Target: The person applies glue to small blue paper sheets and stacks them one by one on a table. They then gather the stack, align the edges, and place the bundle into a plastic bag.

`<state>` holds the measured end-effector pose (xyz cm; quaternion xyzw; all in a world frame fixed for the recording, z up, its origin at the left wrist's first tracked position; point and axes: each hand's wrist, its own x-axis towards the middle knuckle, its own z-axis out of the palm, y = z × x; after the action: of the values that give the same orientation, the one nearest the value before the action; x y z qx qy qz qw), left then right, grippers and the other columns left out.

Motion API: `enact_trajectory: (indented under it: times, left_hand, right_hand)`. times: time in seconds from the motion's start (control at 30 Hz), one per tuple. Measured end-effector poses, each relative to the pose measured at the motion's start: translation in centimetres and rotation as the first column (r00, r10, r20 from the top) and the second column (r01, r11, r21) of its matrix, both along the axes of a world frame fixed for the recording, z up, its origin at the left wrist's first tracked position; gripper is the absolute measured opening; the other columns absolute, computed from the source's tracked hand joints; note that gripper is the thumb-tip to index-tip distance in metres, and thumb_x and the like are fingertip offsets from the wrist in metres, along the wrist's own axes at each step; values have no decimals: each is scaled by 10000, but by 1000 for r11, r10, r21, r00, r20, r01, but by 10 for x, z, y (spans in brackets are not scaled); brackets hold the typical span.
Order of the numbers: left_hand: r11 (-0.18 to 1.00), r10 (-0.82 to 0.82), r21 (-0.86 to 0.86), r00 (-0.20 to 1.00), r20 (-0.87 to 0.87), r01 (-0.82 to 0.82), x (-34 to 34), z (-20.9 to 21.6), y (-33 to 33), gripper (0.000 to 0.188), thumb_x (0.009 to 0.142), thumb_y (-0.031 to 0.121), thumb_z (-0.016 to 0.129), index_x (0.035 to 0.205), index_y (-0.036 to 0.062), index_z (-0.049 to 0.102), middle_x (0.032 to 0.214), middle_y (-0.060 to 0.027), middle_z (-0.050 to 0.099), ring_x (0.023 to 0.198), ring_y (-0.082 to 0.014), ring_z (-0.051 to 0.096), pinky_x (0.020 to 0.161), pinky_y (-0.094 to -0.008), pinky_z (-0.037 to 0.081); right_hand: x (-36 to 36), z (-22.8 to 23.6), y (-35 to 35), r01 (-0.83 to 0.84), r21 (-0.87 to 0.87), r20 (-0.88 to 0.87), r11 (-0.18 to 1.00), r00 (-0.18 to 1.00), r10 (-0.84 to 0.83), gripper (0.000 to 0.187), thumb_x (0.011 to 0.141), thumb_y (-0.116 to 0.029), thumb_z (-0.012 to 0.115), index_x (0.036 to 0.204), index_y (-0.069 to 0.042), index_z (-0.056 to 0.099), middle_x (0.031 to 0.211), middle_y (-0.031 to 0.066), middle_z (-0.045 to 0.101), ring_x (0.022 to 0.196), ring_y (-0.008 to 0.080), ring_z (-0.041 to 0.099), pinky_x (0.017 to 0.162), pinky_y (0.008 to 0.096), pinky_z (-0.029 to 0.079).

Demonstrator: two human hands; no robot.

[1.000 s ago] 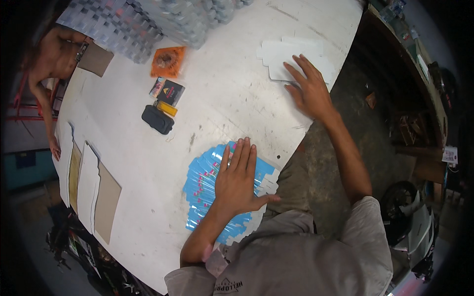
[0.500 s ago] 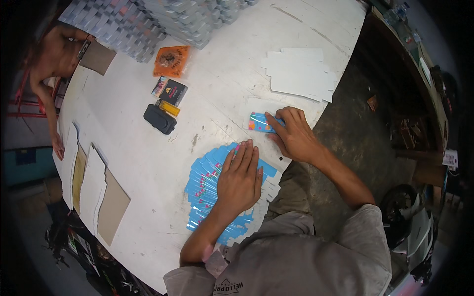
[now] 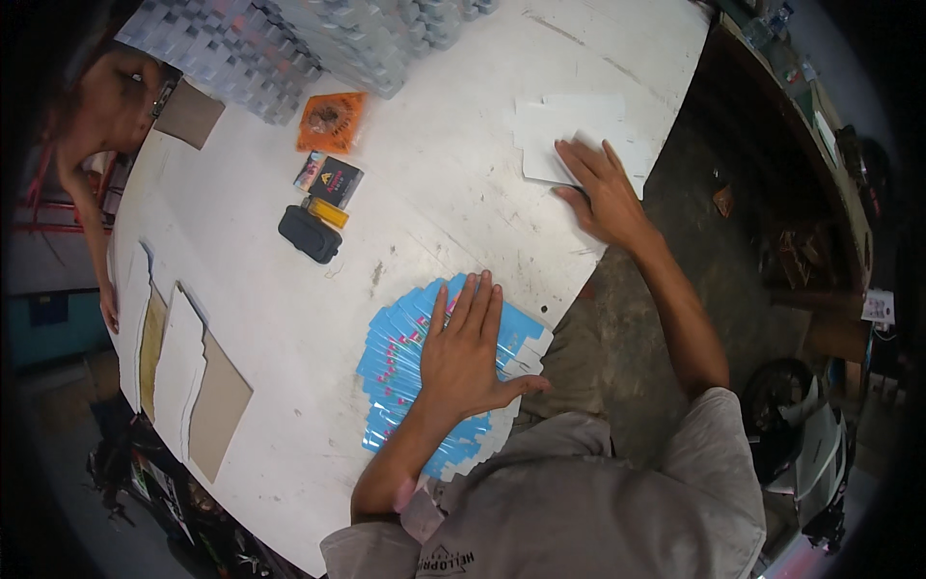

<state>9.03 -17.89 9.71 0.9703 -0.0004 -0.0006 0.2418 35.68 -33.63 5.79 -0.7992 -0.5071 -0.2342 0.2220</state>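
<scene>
My left hand (image 3: 463, 357) lies flat with fingers stretched out and thumb spread, pressing on a fan of blue printed cardboard box blanks (image 3: 391, 338). The overlapping blanks have pink and green marks, and their white tabbed ends show along the fan's lower right side. My right hand (image 3: 606, 198), slightly blurred, is over a stack of flat white cardboard blanks (image 3: 548, 130) at the table's right edge. Its fingers are apart and nothing shows in them. I cannot tell whether the fingertips touch the stack, part of which the hand hides.
On the white table (image 3: 318, 386) lie an orange packet (image 3: 331, 123), a small dark box (image 3: 335, 179), a yellow lighter (image 3: 326, 212) and a black case (image 3: 309, 234). Grey stacked pieces (image 3: 222, 58) stand at the back. Torn boards (image 3: 183, 372) and another person's arm (image 3: 95, 232) are at left.
My right hand has let go of a small blue piece and moved up and right to the white stack. The blue piece no longer shows there. My left thumb has spread outward.
</scene>
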Motion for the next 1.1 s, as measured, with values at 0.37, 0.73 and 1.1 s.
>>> enact_trajectory:
  times: [0.37, 0.73, 1.1]
  left_hand:
    - [996, 80, -35, 995, 65, -78, -3, -18, -2, 589, 1031, 272, 538, 1501, -71, 446, 1528, -298, 479, 1476, -395, 416, 1214, -556, 267]
    - [997, -38, 66, 999, 30, 36, -2, -17, 1, 760, 866, 252, 659, 1499, -103, 435, 1594, -290, 399, 1525, -426, 328, 1260, -596, 164]
    - [999, 42, -9, 997, 57, -41, -4, -20, -2, 652, 989, 427, 609, 1393, -83, 571, 1511, -267, 513, 1445, -417, 441, 1199, -565, 287]
  right_hand:
    - [-88, 12, 17, -190, -89, -197, 978, 966, 169, 358, 909, -90, 674, 1258, -11, 645, 890, 193, 625, 774, 373, 619, 740, 478, 516]
    - [-94, 34, 3, -296, -287, -758, 911, 652, -26, 451, 857, -84, 671, 1301, -44, 603, 1124, 210, 695, 1004, 443, 678, 902, 522, 540]
    - [-59, -9, -17, -13, 76, -663, 997, 746, 60, 351, 903, -65, 738, 1251, -59, 697, 1148, 190, 699, 1030, 340, 642, 1003, 525, 444]
